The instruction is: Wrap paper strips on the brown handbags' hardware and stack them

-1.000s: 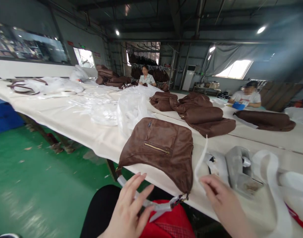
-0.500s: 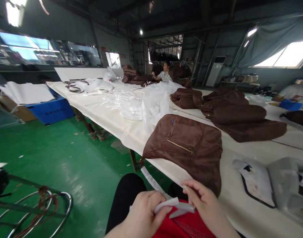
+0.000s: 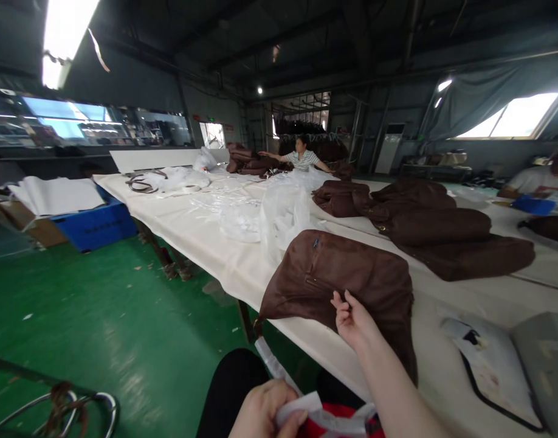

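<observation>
A brown bag (image 3: pixel 365 264) with a short zip lies flat on the near edge of the table. From its left corner a strap wrapped in white film (image 3: pixel 272 359) hangs over the edge and runs down to my lap. My left hand (image 3: pixel 267 410) is closed around the wrapped strap, thumb on top, with a white end sticking out. More of the white wrapping trails to the right over red cloth in my lap. My right hand (image 3: pixel 352 319) is raised over the front of the bag, its fingers loosely bent and apart, with nothing visible in them.
Clear plastic bags (image 3: pixel 283 213) lie behind the bag, and more brown bags (image 3: pixel 443 231) are piled to the right. A grey container (image 3: pixel 546 359) sits at the right. A blue crate (image 3: pixel 94 222) is on the floor at left. A person (image 3: pixel 301 158) is across the table.
My right hand has left the white wrapping and moved up and forward over the bag. My left hand has kept its hold on the strap. The person across has spread both arms.
</observation>
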A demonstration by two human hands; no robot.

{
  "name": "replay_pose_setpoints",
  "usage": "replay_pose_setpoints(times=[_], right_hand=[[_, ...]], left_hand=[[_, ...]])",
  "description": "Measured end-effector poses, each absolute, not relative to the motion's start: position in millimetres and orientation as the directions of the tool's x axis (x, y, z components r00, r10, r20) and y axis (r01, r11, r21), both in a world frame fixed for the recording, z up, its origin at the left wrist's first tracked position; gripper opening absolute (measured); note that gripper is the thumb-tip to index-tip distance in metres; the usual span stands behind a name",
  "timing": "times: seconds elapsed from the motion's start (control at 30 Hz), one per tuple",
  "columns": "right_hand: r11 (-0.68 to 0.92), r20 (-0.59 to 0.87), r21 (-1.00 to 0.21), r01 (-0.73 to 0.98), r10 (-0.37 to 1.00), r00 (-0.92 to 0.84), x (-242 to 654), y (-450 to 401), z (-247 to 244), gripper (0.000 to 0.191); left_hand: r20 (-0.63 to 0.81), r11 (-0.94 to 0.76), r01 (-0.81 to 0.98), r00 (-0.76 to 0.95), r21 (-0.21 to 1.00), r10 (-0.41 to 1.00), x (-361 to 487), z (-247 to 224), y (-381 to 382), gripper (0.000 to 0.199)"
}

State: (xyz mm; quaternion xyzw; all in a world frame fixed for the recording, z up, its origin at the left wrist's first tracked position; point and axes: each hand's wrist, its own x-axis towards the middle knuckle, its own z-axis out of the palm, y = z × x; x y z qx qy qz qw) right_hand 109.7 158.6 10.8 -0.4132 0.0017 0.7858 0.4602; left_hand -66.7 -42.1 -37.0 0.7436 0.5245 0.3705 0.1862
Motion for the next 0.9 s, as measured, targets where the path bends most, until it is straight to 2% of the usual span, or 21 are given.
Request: replay_pose_setpoints(times=[0.13, 0.37, 0.57, 0.67, 0.77, 0.9], right_hand=[[-0.584, -0.674, -0.443, -0.68, 0.717, -0.177, 106, 166, 6, 0.007], [-0.638, -0.67, -0.593, -0.49, 0.73, -0.139, 114, 167, 7, 0.011], [-0.677, -0.687, -0.646, -0.352, 0.717, -0.119, 118, 171, 7, 0.014], [-0.638, -0.644, -0.675, -0.371, 0.754, -0.127, 119, 165, 4, 0.013], [-0.533, -0.546, -0.705, -0.467, 0.829, -0.123, 123, 153, 1, 0.011], [-0.435, -0.432, -0.66, -0.612, 0.887, -0.165, 135, 137, 0, 0.007]], left_hand=[[0.301, -0.356, 0.651, 0.2, 0.671, 0.932, -57, -23, -42, 0.013], [0.348, -0.405, 0.576, 0.213, 0.71, 0.913, -55, -23, -45, 0.017], [0.303, -0.363, 0.614, 0.205, 0.701, 0.931, -52, -6, -55, 0.012], [0.317, -0.376, 0.619, 0.209, 0.69, 0.925, -53, -1, -58, 0.012], [0.332, -0.37, 0.646, 0.187, 0.667, 0.925, -58, 2, -61, 0.013], [0.318, -0.323, 0.681, 0.138, 0.657, 0.938, -63, 3, -68, 0.013]])
